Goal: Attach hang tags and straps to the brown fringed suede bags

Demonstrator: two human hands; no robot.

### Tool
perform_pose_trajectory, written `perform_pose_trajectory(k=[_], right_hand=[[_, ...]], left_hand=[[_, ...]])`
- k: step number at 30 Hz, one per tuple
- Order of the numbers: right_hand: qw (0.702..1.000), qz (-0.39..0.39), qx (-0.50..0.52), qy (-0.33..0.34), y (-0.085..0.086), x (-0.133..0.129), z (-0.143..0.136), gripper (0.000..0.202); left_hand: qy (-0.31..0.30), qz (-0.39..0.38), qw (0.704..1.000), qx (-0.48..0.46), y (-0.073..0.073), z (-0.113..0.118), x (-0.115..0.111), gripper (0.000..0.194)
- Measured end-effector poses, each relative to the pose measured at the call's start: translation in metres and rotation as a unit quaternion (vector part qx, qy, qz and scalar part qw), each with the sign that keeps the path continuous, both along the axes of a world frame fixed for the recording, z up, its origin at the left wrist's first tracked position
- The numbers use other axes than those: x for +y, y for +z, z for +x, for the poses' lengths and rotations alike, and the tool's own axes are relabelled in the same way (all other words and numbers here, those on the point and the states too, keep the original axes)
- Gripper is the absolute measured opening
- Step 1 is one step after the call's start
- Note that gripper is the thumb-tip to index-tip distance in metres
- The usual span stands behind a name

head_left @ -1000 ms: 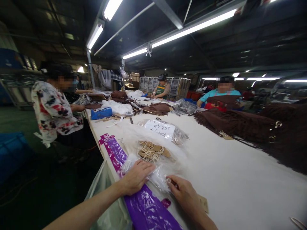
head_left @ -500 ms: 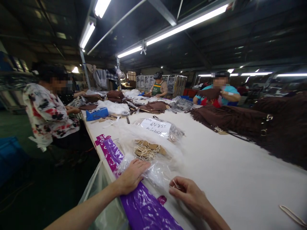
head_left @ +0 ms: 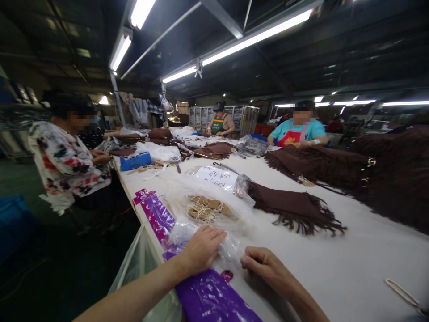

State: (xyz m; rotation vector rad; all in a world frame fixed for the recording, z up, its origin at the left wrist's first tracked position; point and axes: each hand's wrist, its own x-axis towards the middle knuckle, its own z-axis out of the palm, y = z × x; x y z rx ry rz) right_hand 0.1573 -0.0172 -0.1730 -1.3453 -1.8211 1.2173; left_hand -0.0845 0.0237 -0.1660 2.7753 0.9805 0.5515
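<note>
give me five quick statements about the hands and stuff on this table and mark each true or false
1. The left hand rests on clear plastic. True.
2. The purple plastic lies wholly to the right of both hands. False: the purple plastic runs along the near left edge of the white table.
3. The right hand has its fingers curled in. True.
4. The tan tags are heaped under the right hand. False: the tan tags lie beyond the left hand, amid the clear plastic.
5. A piece of brown fringed cloth lies to the right of the handwritten paper. True.
</note>
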Motion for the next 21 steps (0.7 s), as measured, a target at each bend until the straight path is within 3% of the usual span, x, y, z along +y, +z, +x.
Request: perform_pose_trajectory(k=[3,6,10,15,18,21], right_hand=[[0.997,-0.057,0.039,0.028,0.015,-0.006,0.02,0.052],[0.993,-0.113,0.034,0.013,0.025,-0.016,0.04,0.055],[0.991,-0.114,0.057,-0.028,0.022,-0.039,0.068,0.056],[0.978,-0.089,0.069,-0.173,0.014,-0.085,0.112,0.06],[0.974,-0.082,0.066,-0.201,0.013,-0.109,0.125,0.067],[0.976,-0.077,0.074,-0.19,0.01,-0.122,0.125,0.07]], left_hand=[[-0.019,-0.023,0.999,-0.04,-0.015,0.001,0.011,0.039],[-0.019,-0.04,0.997,-0.061,-0.024,-0.003,0.019,0.039],[-0.013,-0.044,0.998,-0.049,-0.025,-0.004,0.027,0.042],[-0.026,-0.018,0.999,-0.035,-0.024,-0.003,0.04,0.041],[-0.048,-0.016,0.998,-0.024,-0.016,-0.008,0.047,0.039],[-0.065,-0.052,0.996,0.018,0.01,-0.011,0.039,0.06]])
